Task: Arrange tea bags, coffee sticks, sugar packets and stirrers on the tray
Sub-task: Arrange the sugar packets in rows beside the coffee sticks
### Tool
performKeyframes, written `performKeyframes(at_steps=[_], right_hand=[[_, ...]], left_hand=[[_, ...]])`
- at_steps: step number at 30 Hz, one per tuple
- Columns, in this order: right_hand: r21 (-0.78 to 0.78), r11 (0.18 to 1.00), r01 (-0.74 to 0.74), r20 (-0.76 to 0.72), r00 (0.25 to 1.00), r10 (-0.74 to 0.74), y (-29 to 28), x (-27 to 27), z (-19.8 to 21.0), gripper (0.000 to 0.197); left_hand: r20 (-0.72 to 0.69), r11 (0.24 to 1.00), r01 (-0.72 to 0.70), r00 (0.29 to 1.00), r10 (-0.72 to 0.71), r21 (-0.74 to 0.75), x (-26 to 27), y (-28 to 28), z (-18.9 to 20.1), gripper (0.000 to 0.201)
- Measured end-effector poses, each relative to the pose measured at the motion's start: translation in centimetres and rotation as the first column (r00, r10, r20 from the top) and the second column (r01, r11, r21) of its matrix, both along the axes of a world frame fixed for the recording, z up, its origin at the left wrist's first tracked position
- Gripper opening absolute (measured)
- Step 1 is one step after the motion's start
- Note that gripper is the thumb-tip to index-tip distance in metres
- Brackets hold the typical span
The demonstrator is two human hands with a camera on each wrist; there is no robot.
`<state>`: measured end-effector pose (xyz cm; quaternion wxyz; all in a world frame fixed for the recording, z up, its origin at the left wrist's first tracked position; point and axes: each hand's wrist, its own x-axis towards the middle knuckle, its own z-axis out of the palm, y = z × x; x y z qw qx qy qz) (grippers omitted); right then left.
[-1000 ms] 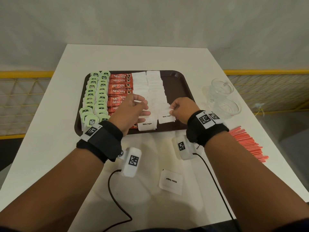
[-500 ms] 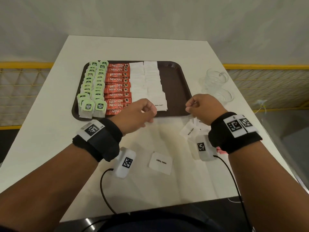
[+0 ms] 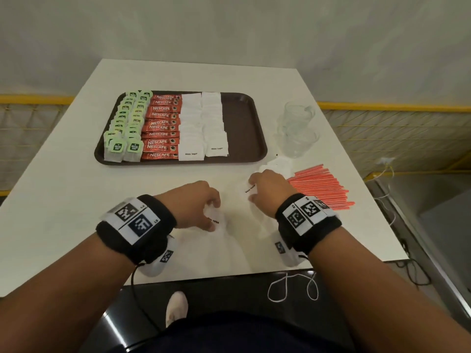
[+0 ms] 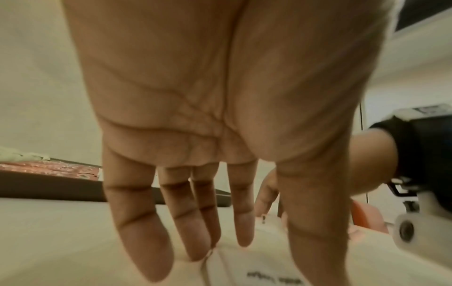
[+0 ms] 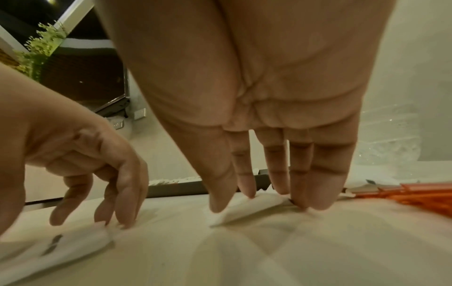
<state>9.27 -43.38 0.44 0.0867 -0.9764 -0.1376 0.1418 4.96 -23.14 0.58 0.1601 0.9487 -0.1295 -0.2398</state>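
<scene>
The brown tray holds rows of green-tagged tea bags, red coffee sticks and two columns of white sugar packets; its right strip is bare. Both hands are on the white table in front of it. My left hand pinches a loose sugar packet lying on the table, fingertips at its far edge and thumb on it. My right hand pinches another sugar packet between thumb and fingertips, one edge slightly raised. Red stirrers lie just to its right.
Clear plastic cups stand to the right of the tray. A few more loose sugar packets lie between the cups and my right hand. The table's front edge is close behind my wrists, with cables hanging below it.
Both hands drew back from the tray to the table in front of it. The left came down on the loose packet near the front; the right took hold of another by the stirrers.
</scene>
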Motion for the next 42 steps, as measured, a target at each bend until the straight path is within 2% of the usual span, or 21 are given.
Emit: performKeyframes(at_steps=[4,8,17,22,25,27,30,36,39,42], right_hand=[[-0.014,0.995,0.1,0.101,0.99,-0.098,-0.6,1.2,0.6,0.045],[-0.091,0.98,0.176,0.025,0.984,-0.175,-0.6,2.3,0.2,0.047],[-0.022,1.0,-0.003,0.009,1.0,0.003,0.5,0.4,-0.2,0.051],[0.165,0.985,-0.038,-0.067,0.996,0.05,0.7,0.3,0.6,0.044],[0.221,0.974,0.046,-0.03,0.999,-0.04,0.1,1.2,0.9,0.044],[0.141,0.984,0.108,-0.015,0.994,-0.107,-0.2,1.7,0.8,0.051],[0.02,0.996,0.082,-0.062,0.995,-0.081,0.0,2.1,0.4,0.056],[0.136,0.991,0.002,-0.089,0.996,0.01,0.9,1.8,-0.1,0.056],[0.205,0.978,-0.044,-0.079,0.995,0.062,1.1,1.7,0.0,0.05],[0.258,0.965,-0.051,-0.086,0.993,0.075,1.0,1.7,0.2,0.039]], left_hand=[[0.054,0.999,-0.043,0.998,0.042,0.006,-0.2,-0.6,-0.5,0.04],[0.038,0.993,-0.12,0.992,0.12,0.0,0.1,-0.9,-0.9,0.036],[0.12,0.98,-0.187,0.974,0.194,-0.061,1.1,-2.2,-1.4,0.029],[0.1,0.979,-0.194,0.975,0.199,-0.063,1.6,-2.6,-1.1,0.031],[0.088,0.968,-0.227,0.968,0.237,-0.109,1.8,-2.8,-1.1,0.047],[0.069,0.965,-0.237,0.967,0.245,-0.111,1.9,-2.9,-1.1,0.071],[0.054,0.974,-0.217,0.974,0.221,-0.073,2.3,-3.2,-0.8,0.097],[0.05,0.986,-0.165,0.985,0.166,-0.025,3.1,-3.8,-0.8,0.107],[0.082,0.994,-0.107,0.991,0.104,0.037,3.5,-4.0,-0.8,0.114],[0.095,0.997,-0.066,0.994,0.062,0.041,3.6,-4.3,-0.5,0.101]])
